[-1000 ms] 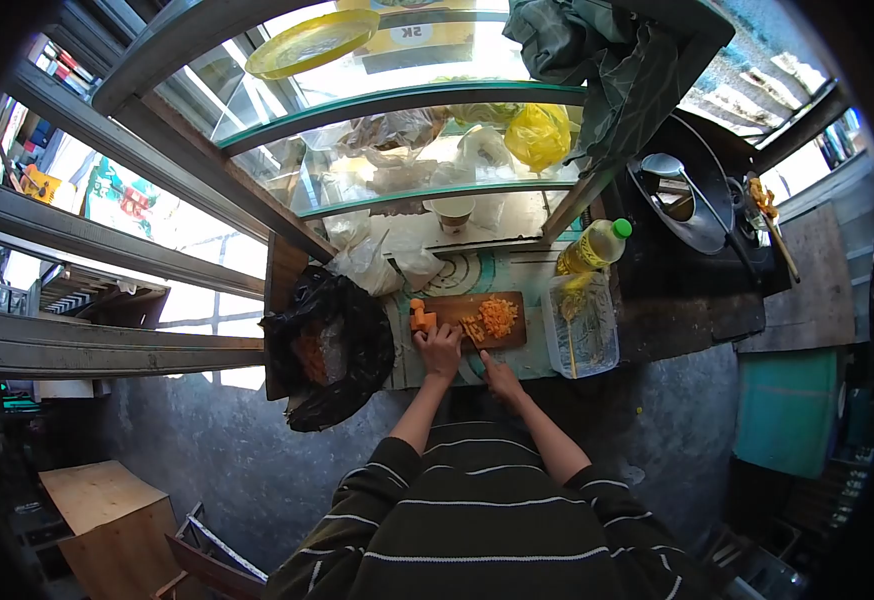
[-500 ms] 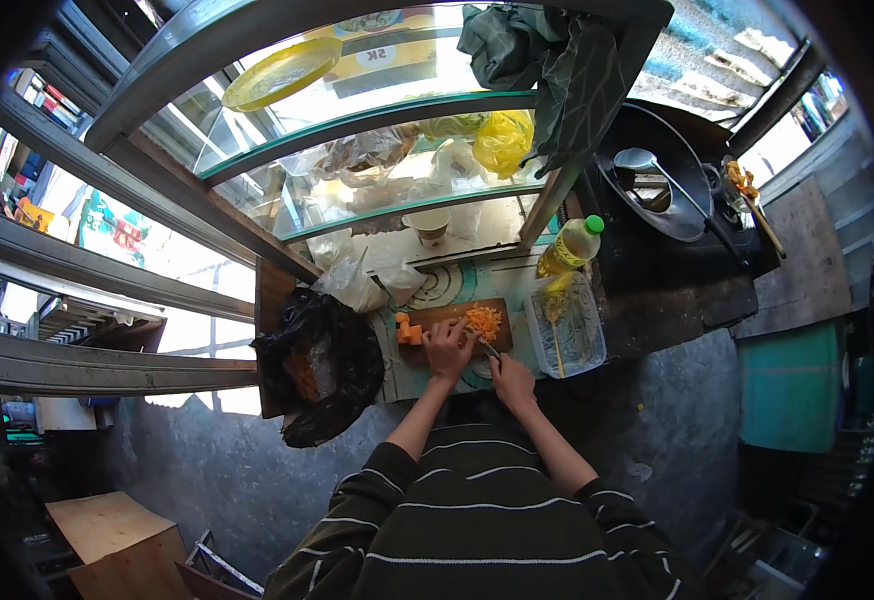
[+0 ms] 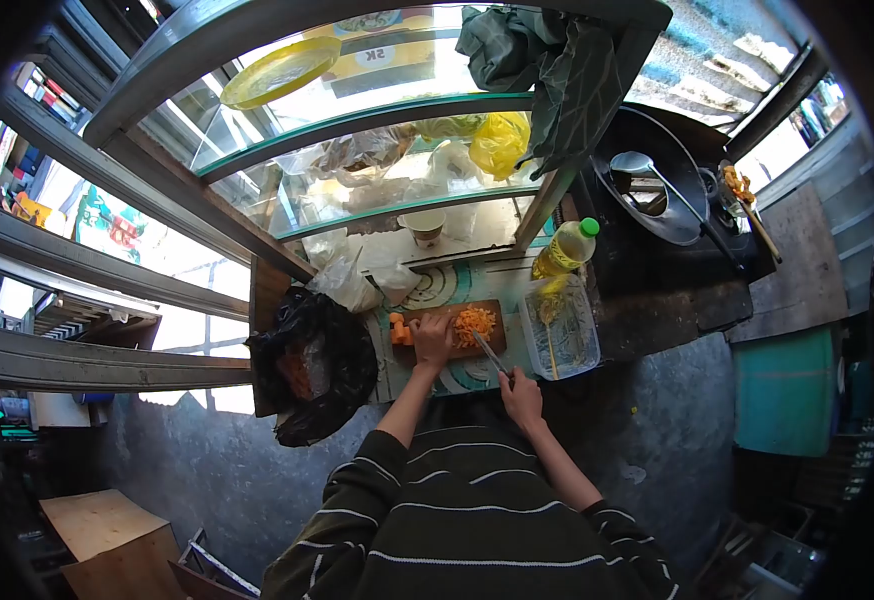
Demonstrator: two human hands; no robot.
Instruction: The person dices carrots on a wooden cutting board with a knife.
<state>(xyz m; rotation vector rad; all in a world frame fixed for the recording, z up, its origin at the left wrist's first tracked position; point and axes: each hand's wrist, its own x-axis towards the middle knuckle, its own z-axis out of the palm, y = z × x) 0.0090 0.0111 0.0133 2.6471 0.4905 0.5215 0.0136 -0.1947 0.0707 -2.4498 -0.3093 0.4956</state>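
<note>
A wooden cutting board (image 3: 467,352) lies on the patterned counter, bearing chopped carrot (image 3: 476,325) in a small orange heap and larger carrot chunks (image 3: 397,328) at its left end. My left hand (image 3: 432,338) presses down on the board between the chunks and the heap. Its fingers are bent together, and whatever lies under them is hidden. In my right hand (image 3: 523,398) is a knife (image 3: 490,352), gripped by its handle at the board's lower right. The blade slants up and left, its tip beside the chopped heap.
Left of the board sits a black plastic bag (image 3: 357,375). To the right are a clear plastic tub (image 3: 585,345) and an oil bottle (image 3: 565,250) with a green cap. A wok (image 3: 682,225) with a ladle (image 3: 662,180) stands farther right. A glass display case (image 3: 387,215) rises behind.
My right hand has drawn the knife right and slightly down, away from my left hand, so more blade shows. My left hand has shifted a little left. The view has moved slightly.
</note>
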